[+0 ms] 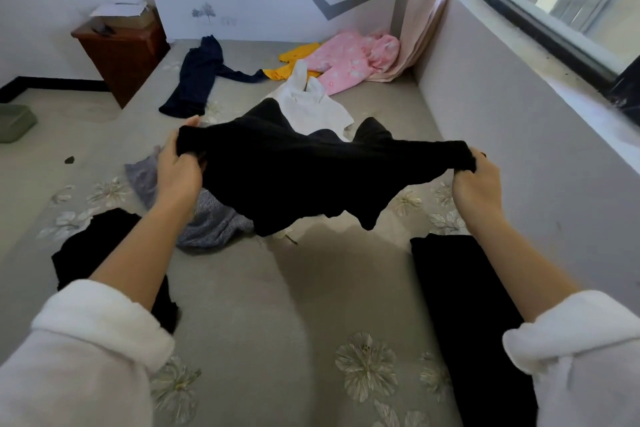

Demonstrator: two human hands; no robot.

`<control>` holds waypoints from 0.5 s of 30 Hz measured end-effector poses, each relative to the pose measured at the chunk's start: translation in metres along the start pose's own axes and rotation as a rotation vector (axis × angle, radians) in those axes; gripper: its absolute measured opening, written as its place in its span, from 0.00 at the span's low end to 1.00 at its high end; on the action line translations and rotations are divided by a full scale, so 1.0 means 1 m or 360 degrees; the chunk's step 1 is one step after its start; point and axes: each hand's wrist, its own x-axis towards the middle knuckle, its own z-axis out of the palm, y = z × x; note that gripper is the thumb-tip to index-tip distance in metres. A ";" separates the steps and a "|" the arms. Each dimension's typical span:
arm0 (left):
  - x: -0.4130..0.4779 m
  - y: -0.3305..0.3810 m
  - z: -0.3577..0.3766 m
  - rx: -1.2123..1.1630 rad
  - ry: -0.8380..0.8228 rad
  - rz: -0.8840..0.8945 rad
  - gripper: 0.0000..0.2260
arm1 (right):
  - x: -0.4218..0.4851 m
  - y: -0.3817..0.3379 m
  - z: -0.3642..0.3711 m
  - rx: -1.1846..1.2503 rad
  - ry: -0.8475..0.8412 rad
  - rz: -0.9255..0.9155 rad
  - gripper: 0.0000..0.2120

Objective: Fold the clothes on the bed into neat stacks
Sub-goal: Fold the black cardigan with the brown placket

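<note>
You hold the black garment (311, 177) stretched above the bed (277, 305) — left hand (180, 170) and right hand (476, 180) fingers pinching its corners; next, lay it flat to fold.

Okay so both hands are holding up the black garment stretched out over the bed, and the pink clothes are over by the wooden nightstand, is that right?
Not quite. Both hands, left hand and right hand, do hold the black garment stretched over the bed, but the head view shows the pink clothes by the curtain, not the wooden nightstand.
</note>
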 end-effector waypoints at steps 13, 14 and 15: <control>-0.173 -0.200 -0.100 0.1361 -0.0632 -0.0701 0.15 | -0.143 0.194 0.013 -0.0989 -0.0896 0.0596 0.23; -0.186 -0.212 -0.101 0.1359 -0.0649 -0.0778 0.16 | -0.156 0.208 0.017 -0.1083 -0.0959 0.0652 0.24; -0.197 -0.223 -0.101 0.1375 -0.0672 -0.0842 0.17 | -0.169 0.220 0.020 -0.1172 -0.1016 0.0689 0.24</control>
